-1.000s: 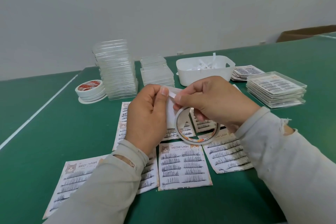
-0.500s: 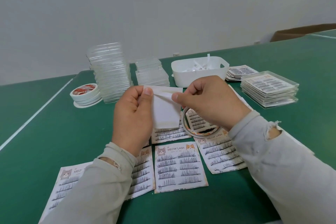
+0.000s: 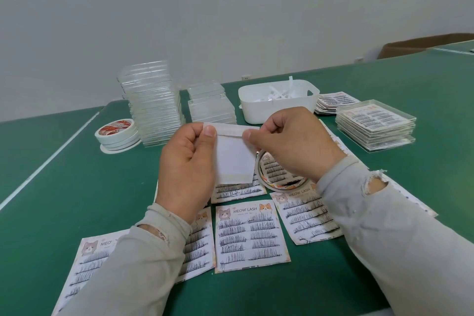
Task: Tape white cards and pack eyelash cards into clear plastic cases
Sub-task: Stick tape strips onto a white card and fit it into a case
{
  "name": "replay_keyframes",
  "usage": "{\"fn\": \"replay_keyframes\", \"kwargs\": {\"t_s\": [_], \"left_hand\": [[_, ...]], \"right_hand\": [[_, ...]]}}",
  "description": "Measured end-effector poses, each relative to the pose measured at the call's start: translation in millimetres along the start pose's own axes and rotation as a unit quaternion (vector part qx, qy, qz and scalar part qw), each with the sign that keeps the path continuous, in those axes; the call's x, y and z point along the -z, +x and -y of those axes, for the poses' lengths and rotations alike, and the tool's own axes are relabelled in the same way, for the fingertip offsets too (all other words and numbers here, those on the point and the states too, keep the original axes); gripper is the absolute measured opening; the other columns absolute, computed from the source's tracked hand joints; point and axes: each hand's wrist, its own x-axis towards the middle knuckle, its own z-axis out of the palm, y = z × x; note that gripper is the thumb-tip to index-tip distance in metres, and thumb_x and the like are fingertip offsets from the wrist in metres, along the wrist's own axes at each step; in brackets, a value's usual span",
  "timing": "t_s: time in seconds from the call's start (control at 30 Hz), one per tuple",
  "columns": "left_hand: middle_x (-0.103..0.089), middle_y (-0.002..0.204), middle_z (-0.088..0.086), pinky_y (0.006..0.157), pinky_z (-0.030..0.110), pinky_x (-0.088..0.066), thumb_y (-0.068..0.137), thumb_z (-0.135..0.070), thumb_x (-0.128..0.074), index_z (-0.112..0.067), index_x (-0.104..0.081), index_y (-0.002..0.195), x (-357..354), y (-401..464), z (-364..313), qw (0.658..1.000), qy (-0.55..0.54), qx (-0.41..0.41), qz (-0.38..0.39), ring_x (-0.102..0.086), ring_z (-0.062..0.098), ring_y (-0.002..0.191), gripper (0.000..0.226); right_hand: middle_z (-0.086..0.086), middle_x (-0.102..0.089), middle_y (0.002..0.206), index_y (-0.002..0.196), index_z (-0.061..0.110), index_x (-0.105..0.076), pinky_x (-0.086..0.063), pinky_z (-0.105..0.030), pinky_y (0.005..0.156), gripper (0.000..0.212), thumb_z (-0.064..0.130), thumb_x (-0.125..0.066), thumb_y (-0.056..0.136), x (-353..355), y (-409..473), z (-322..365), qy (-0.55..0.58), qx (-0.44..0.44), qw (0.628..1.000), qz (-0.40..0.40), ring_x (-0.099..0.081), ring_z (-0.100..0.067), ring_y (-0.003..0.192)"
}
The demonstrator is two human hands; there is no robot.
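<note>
The thin ring of clear sticky tape (image 3: 280, 174) is half hidden behind the right hand (image 3: 295, 141), so I can only see its lower curve, lying over the eyelash cards below. How that hand holds the ring, I cannot tell. Some paper eyelash cards with cat pictures (image 3: 250, 235) lie flat on the green desk (image 3: 51, 187), and both grey sleeves cover parts of them. The card at the near left is cut off by the picture's edge.

The small white rectangular card (image 3: 234, 156) is held up in the air between the two hands, above the eyelash cards. It is plain and blank. A shiny strip of tape runs along its top edge, and another strip shows along its bottom edge. The left hand (image 3: 186, 164) pinches the card's top left corner with thumb and curled fingers. The right hand pinches the tape strip at the card's top right with its thumb and finger.

Farther back stand a tall pile of clear plastic cases (image 3: 151, 102) and a short pile (image 3: 211, 105). A stack of white tape rolls with red labels (image 3: 116, 133) sits to the left. A white plastic tub (image 3: 278, 102) holds paper scraps, too small to make out. To the right is a pile of packed clear cases (image 3: 375, 123).
</note>
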Motion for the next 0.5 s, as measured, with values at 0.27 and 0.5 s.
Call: {"fn": "replay_keyframes", "kwargs": {"t_s": [0.27, 0.5], "left_hand": [[-0.073, 0.081, -0.009, 0.063, 0.018, -0.053, 0.105, -0.023, -0.054, -0.02, -0.07, 0.092, -0.4, -4.0, -2.4, 1.0, -0.02, -0.013, 0.019, -0.065, 0.004, 0.074, 0.021], [-0.072, 0.082, -0.015, 0.063, 0.013, -0.051, 0.106, -0.021, -0.051, -0.024, -0.067, 0.092, -2.2, -3.5, -2.2, 0.999, -0.035, -0.026, 0.004, -0.064, -0.002, 0.075, 0.022]], "right_hand": [[0.012, -0.055, 0.046, 0.068, 0.009, -0.072, -0.032, -0.008, 0.039, 0.036, 0.042, -0.085, 0.077, 2.2, 1.6, -3.0, 0.031, -0.013, 0.999, -0.015, -0.044, -0.001, 0.037], [0.007, -0.074, 0.07, 0.072, 0.013, -0.078, -0.042, -0.009, 0.047, 0.02, 0.031, -0.085, 0.079, 4.5, 3.8, -2.4, 0.083, -0.018, 0.996, 0.011, -0.054, 0.001, 0.049]]}}
